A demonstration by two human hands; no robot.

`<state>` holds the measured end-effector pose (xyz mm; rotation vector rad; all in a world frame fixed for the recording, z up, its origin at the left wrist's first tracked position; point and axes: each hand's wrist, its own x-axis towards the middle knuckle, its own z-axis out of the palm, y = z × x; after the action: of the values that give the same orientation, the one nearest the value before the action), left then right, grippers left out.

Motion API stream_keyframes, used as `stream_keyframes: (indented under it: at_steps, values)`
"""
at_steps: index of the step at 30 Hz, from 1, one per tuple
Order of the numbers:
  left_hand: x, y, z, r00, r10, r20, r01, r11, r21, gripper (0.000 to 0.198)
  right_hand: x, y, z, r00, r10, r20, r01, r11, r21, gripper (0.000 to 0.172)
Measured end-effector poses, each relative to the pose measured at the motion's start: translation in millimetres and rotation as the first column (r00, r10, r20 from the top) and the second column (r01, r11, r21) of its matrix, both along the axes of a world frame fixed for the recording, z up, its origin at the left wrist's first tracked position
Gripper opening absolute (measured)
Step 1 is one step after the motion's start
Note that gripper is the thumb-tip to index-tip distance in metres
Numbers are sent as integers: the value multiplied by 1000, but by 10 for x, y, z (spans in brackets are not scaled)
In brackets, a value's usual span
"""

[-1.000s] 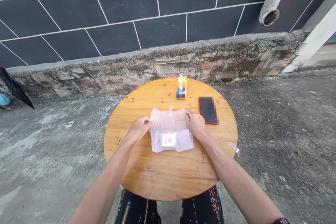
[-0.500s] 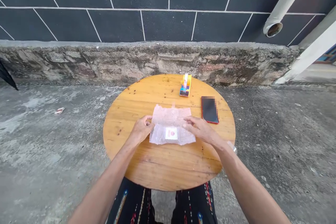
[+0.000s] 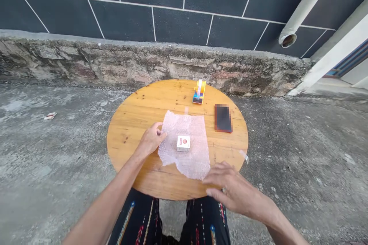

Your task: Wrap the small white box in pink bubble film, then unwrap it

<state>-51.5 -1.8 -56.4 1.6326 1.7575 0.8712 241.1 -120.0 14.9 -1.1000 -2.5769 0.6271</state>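
Note:
A small white box with red print lies on a spread sheet of pinkish bubble wrap. My left hand is at the sheet's left edge, thumb and forefinger apart, the fingertips touching the plastic. Close to the sheet's lower right corner, my right hand hovers with its fingers stretched and the thumb spread away. It appears to hold nothing; whether its fingertips touch the corner I cannot tell. A short strip of clear tape shows at the sheet's far edge.
The round wooden table carries a yellow and blue tape dispenser at the back and a dark phone on the right. Another tape strip hangs from the right rim. Behind stands a low stone wall base.
The bubble wrap, folded over the box before, now lies opened out with the box uncovered. My right hand has come toward me and slightly right. My left hand stays at the left edge.

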Motion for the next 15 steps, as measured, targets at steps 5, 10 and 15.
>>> stream_keyframes:
  at_steps: [5,10,15]
  values:
    - [30,-89,-2,994,14,-113,-13,1000,8,74,-490,102,-186,990,-141,-12,142,984,109,42]
    - [24,-158,-29,998,31,-55,-28,998,59,69,-925,-46,-415,974,34,222,-75,981,180,49]
    - [8,-170,-78,999,34,28,-37,994,105,62,-713,-82,-250,997,1,79,-8,996,87,26]
